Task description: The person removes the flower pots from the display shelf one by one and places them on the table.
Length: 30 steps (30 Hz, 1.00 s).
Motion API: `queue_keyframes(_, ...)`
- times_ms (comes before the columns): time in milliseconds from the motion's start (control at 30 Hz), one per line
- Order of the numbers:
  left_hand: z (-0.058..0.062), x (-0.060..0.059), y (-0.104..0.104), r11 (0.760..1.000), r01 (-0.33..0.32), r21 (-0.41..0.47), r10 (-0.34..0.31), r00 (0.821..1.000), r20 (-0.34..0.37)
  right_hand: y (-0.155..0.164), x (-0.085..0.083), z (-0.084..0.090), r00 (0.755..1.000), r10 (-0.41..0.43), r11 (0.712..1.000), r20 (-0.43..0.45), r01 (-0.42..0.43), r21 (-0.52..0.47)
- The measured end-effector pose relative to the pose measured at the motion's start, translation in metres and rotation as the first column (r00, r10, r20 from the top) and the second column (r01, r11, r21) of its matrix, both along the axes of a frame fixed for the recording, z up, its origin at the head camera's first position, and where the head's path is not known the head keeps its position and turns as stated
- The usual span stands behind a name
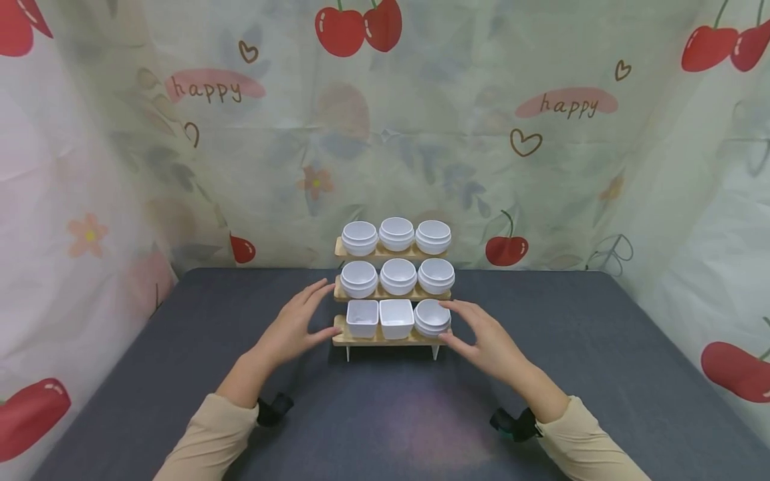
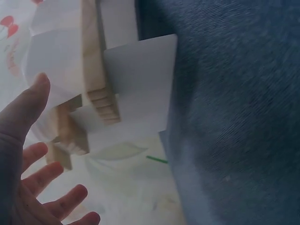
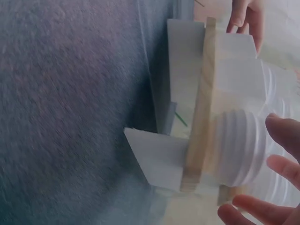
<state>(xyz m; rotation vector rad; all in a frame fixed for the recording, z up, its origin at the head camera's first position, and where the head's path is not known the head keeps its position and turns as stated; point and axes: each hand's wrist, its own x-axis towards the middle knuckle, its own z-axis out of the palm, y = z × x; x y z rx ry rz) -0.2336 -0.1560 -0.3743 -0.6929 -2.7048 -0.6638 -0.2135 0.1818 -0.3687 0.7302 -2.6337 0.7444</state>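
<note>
I see a dark grey table (image 1: 180, 347) running out to a curtain (image 1: 457, 153) hung behind and on both sides. I read "happy" (image 1: 207, 88) on a pink patch, again at the right (image 1: 568, 105). Red cherries (image 1: 359, 27) sit up top, one cherry (image 1: 506, 249) low down, small hearts (image 1: 526, 142) between.

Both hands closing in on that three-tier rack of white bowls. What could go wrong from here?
1. The bowls seem to sit loose on the narrow wooden rack; a tilt could probably slide them off.
2. The left hand and right hand are open at the rack's ends, low down; an uneven squeeze might tip the taller tiers.
3. The right hand's fingers lie by the stacked round bowls on the bottom tier and could nudge them.
</note>
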Motion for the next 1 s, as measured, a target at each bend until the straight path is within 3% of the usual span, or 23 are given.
queue_keyframes(267, -0.013, -0.003, 0.003, 0.999, 0.029, 0.039, -0.029, 1.0, -0.003, -0.005, -0.002, -0.011, 1.0, 0.017, 0.998, 0.011, -0.017, -0.064)
queue_keyframes(467, -0.016, -0.003, 0.003, 0.998, 0.046, 0.04, -0.047, 0.999, 0.003, -0.007, -0.005, -0.016, 0.999, 0.006, 0.997, 0.048, -0.002, -0.082)
queue_keyframes(767, -0.019, -0.003, 0.003, 0.997, 0.06, 0.039, -0.06, 0.998, -0.011, -0.009, -0.01, -0.024, 0.999, -0.01, 0.996, 0.036, 0.014, -0.093)
queue_keyframes(1000, -0.02, -0.003, 0.002, 0.998, 0.047, 0.031, -0.048, 0.999, 0.025, -0.011, -0.01, -0.026, 0.998, -0.026, 0.993, 0.05, 0.032, -0.115)
